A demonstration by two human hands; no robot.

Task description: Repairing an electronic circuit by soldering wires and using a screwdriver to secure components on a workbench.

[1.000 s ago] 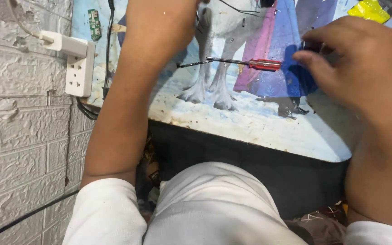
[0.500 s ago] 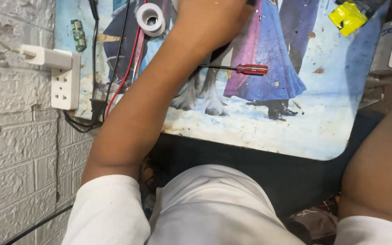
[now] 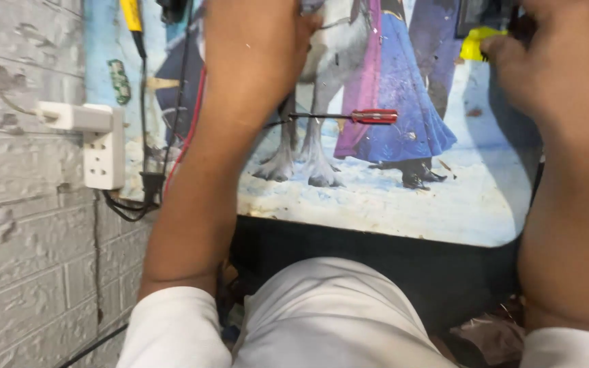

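Reaching to the frame's top, the left hand [image 3: 260, 34], grip unclear, could knock the red-handled screwdriver [image 3: 349, 116] off the picture board [image 3: 390, 204], while the right hand [image 3: 560, 61] pinches a yellow piece [image 3: 475, 42].

The only label in view is a small green oblong sticker [image 3: 118, 82] with white marks, fixed upright on the pale blue left edge of the picture-printed surface [image 3: 444, 204], above the white socket strip [image 3: 103, 146].
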